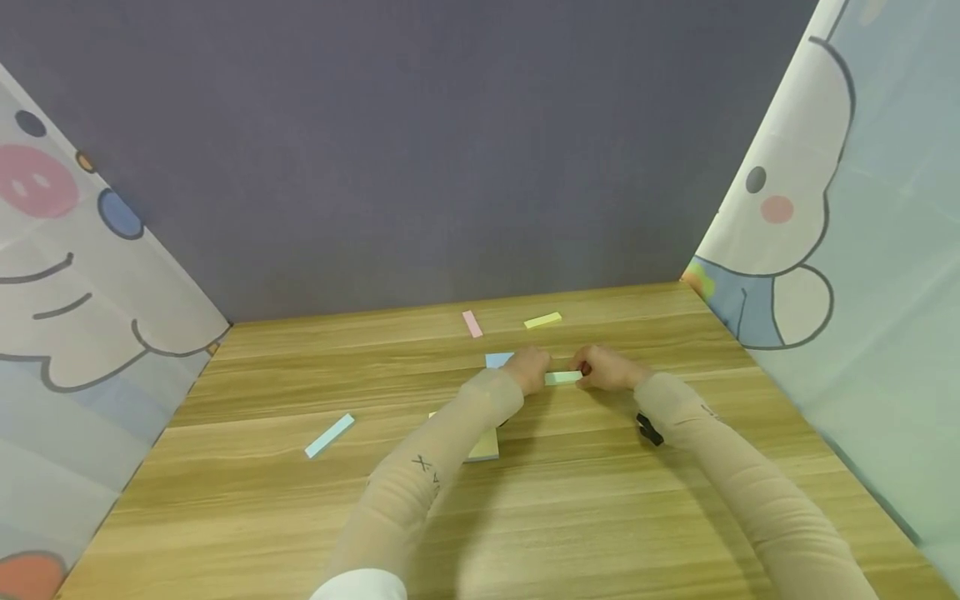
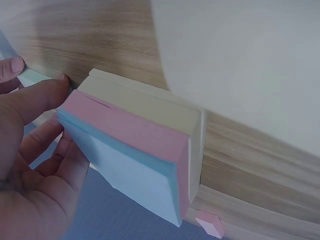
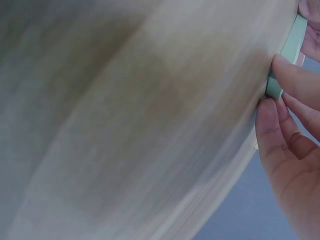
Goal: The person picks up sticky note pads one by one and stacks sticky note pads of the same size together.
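A pale green strip [image 1: 562, 377] lies on the wooden table between both hands. My left hand [image 1: 528, 371] holds its left end; in the left wrist view that hand [image 2: 37, 135] has the thumb on one side of the strip [image 2: 34, 76] and curled fingers on the other. At the right end, my right hand [image 1: 606, 368] pinches the strip between thumb and fingers, seen closer in the right wrist view, hand [image 3: 295, 150] and strip [image 3: 294, 42]. Beside my left hand is a stack of square pads, with blue [image 2: 130, 175], pink [image 2: 130, 122] and cream [image 2: 145, 102] layers.
A pink strip [image 1: 472, 324] and a yellow strip [image 1: 543, 320] lie toward the back, a light blue strip [image 1: 330, 435] at the left. A yellowish pad [image 1: 483, 447] is partly hidden by my left forearm. A small black object [image 1: 648, 429] lies by my right sleeve.
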